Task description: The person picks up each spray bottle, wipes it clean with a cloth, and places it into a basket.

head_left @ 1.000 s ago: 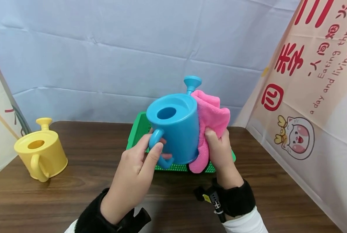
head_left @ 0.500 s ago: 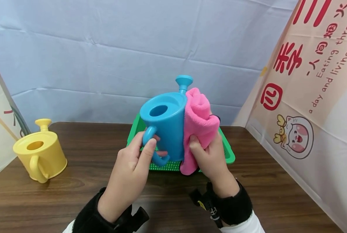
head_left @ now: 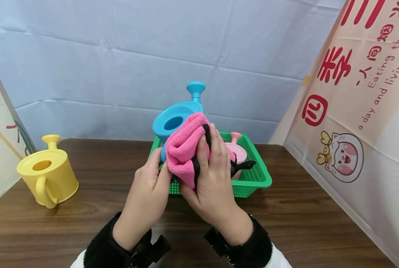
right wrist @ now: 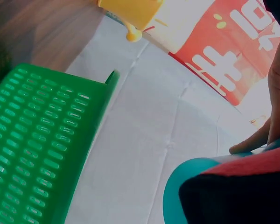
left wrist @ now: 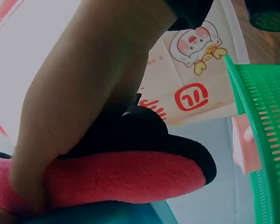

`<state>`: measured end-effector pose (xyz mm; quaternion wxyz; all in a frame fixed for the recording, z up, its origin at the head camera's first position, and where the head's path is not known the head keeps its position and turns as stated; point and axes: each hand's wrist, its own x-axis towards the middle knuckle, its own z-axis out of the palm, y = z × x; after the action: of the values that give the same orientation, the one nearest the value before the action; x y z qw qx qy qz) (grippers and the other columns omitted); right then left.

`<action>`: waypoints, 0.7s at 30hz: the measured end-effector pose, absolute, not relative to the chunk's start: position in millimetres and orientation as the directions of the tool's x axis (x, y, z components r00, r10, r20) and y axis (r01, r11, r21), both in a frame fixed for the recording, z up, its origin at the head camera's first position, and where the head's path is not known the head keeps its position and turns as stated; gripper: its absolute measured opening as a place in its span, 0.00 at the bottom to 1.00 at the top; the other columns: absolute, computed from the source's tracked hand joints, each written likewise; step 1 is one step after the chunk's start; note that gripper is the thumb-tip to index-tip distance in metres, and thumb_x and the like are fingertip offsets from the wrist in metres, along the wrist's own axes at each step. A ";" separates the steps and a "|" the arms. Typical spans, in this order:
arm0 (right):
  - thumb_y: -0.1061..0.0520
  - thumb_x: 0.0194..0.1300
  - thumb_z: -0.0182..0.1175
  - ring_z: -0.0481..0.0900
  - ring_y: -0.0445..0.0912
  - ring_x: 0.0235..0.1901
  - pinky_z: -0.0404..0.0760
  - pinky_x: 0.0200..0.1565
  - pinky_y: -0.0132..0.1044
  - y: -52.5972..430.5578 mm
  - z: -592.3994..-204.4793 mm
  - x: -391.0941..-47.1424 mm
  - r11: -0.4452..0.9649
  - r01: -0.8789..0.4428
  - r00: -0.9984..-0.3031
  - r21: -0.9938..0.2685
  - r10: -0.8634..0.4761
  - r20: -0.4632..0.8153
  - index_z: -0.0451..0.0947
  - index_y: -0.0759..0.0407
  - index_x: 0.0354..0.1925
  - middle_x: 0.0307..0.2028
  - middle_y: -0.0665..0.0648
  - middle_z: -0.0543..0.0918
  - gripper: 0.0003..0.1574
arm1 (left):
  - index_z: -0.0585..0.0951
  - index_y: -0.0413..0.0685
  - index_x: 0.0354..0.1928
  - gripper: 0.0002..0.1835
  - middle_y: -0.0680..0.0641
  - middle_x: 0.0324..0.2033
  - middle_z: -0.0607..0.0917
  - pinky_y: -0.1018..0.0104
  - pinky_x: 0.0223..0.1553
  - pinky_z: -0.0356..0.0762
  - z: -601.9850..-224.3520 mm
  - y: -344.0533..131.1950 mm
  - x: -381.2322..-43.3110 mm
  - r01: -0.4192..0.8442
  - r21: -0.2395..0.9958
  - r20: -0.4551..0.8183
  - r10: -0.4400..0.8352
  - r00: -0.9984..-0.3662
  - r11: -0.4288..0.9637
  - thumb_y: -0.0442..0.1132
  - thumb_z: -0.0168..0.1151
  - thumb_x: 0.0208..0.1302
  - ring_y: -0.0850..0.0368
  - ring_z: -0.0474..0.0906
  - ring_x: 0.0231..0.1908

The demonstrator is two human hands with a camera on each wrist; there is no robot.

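My left hand grips the handle of a blue toy watering can, held up over the front left of a green basket. The handle is mostly hidden behind my fingers and the cloth. My right hand holds a folded pink cloth with black edging against the near side of the can, fingers stretched over it and thumb below. In the left wrist view the cloth lies along the can's blue wall. The right wrist view shows the can behind the cloth's dark edge.
The green basket stands on the brown wooden table, with a pink watering can inside. At the left stands a yellow watering can. A pale cloth backdrop hangs behind, and a printed sheet borders the right.
The blue can has shifted left. My right hand has brought the cloth from the can's right side round to its near side, uncovering the pink can in the basket.
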<state>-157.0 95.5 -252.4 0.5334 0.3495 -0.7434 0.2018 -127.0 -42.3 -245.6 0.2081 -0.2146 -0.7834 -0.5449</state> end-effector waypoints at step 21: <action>0.44 0.56 0.52 0.58 0.52 0.55 0.63 0.50 0.45 110.1 -241.9 -161.1 0.594 -0.783 -0.279 -0.183 -0.074 0.957 0.48 0.67 0.60 0.57 0.63 0.58 0.44 | 0.65 0.52 0.46 0.15 0.53 0.22 0.69 0.69 0.24 0.69 -252.9 -26.7 -132.5 0.537 0.750 0.501 0.198 -0.842 0.385 0.50 0.42 0.62 0.64 0.68 0.26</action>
<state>-161.1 110.1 -241.9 0.5223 0.2959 -0.7242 0.3394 -132.5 -26.7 -252.9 0.1673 -0.2255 -0.8153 -0.5064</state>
